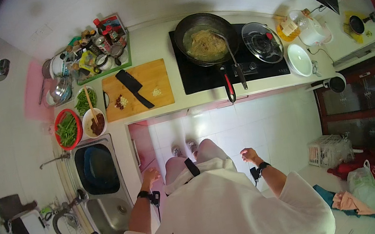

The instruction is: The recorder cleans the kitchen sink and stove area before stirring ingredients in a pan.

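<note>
My left hand (pixel 151 176) hangs empty at my side, fingers loosely bent, near the counter edge by the sink. Over the floor on the other side, my right hand (pixel 249 155) is also empty and loosely curled. In front stands a dark wok (pixel 182 31) on a black cooktop (pixel 199 83), holding noodle-like food (pixel 204 44) in cloudy liquid. A long-handled metal utensil (pixel 231 53) leans in it. To the left, a black cleaver (pixel 129 82) lies on a wooden cutting board (pixel 158 74), between chopped reddish-and-white pieces (pixel 121 102) and minced pale bits (pixel 156 91).
A glass lid (pixel 259 40) rests on the cooktop, beside a white bowl (pixel 299 60). Left are a red basket of greens (pixel 67 130), a bowl of cut green vegetables (pixel 85 102), a bowl of brown paste (pixel 97 124) with chopsticks, a seasoning tray (pixel 105 72) and a double sink (pixel 107 214).
</note>
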Demonstrator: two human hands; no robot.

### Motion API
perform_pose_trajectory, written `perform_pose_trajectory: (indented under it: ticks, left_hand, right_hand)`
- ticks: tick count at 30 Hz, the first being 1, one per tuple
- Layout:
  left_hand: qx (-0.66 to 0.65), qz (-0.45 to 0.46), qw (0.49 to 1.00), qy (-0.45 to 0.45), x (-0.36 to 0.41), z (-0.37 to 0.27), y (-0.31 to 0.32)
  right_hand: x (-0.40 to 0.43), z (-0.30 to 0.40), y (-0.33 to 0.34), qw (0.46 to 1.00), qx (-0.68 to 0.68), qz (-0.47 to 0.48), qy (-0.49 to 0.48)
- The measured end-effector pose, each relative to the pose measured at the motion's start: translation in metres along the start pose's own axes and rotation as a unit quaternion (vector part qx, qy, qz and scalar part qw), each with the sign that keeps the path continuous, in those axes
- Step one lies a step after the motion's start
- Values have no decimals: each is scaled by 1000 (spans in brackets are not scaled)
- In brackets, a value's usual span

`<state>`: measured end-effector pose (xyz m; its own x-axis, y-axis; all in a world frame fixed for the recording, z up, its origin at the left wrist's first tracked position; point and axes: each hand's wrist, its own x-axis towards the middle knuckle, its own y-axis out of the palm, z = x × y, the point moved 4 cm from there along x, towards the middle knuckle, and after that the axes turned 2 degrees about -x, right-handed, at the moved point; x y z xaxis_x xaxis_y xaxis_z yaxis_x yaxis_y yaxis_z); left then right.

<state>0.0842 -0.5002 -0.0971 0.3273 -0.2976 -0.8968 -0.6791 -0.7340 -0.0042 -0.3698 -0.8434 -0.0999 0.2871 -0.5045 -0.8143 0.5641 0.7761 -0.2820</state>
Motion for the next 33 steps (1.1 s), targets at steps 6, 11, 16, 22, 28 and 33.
perform_pose_trajectory:
  ticks: [6, 11, 16, 22, 28, 33]
  left_hand:
    - [-245, 120, 962, 28, 62, 57, -53]
    - [-80, 76, 987, 114, 73, 54, -43]
    - [74, 26, 996, -43, 72, 96, -53]
    - [11, 12, 1000, -11, 42, 74, -17]
    - [-77, 42, 995, 42, 47, 65, 2]
    - [-128, -5, 992, 15, 31, 48, 47]
  right_hand:
    - [-37, 27, 31, 999, -6, 15, 39]
    - [-52, 41, 33, 999, 25, 10, 20]
    - [-66, 45, 22, 998, -48, -41, 10]
    - [-71, 14, 3, 998, -24, -53, -2]
    - [-72, -34, -31, 998, 32, -19, 58]
    - [-62, -63, -50, 994, 28, -38, 100]
